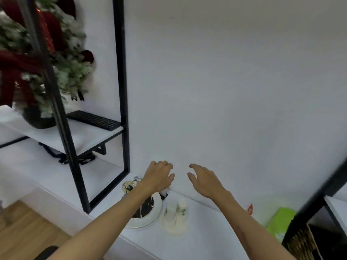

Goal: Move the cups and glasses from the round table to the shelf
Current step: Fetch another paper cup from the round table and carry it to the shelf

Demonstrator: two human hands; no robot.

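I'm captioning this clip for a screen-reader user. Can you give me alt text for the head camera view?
Two bare hands, left hand and right hand, reach forward empty over a white counter holding white cups and stacked plates. At left, a black-framed shelf holds a keyboard.

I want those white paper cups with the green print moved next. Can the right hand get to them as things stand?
Probably yes. The right hand is empty, fingers spread, above the counter. The paper cups stand just below it with nothing over them; only the plate sits on their left.
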